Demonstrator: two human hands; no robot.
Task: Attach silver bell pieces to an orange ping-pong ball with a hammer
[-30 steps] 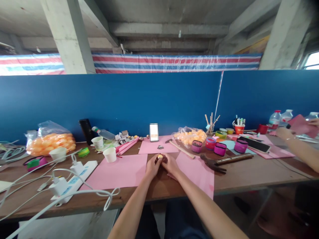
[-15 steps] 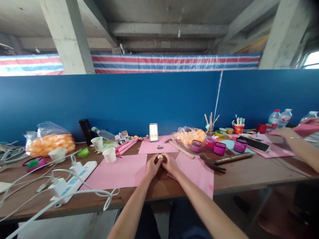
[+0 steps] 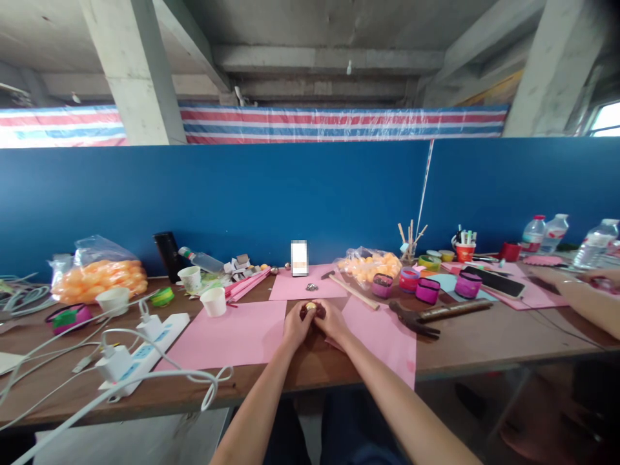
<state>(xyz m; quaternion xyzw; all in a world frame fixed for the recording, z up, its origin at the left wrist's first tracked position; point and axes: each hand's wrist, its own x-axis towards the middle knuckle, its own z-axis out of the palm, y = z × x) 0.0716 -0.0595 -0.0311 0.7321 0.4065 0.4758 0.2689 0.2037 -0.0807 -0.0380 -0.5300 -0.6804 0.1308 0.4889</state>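
My left hand (image 3: 296,326) and my right hand (image 3: 331,323) meet at the table's front middle, fingers closed on one small item. It is a dark brown piece with a shiny gold round part (image 3: 310,306) on top; its exact kind is too small to make out, and fingers cover its sides. Just beyond, a small pile of shiny metal bits (image 3: 311,287) lies on a pink sheet (image 3: 281,287). A thin hammer with a wooden handle (image 3: 358,292) rests to the right of the pile. A phone-like screen (image 3: 299,261), blurred out, stands upright behind it.
A claw hammer (image 3: 453,311) lies right of my hands. Bags of orange balls (image 3: 99,281) stand left and right. Paper cups (image 3: 213,302), a power strip (image 3: 150,352) and white cables fill the left. At far right, a co-worker's arm (image 3: 588,298) reaches over the table near water bottles (image 3: 598,244).
My hands stay in almost the same place, still around the small brown and gold item. The co-worker's hands at far right have come lower, revealing a water bottle; the pink piece there has moved down.
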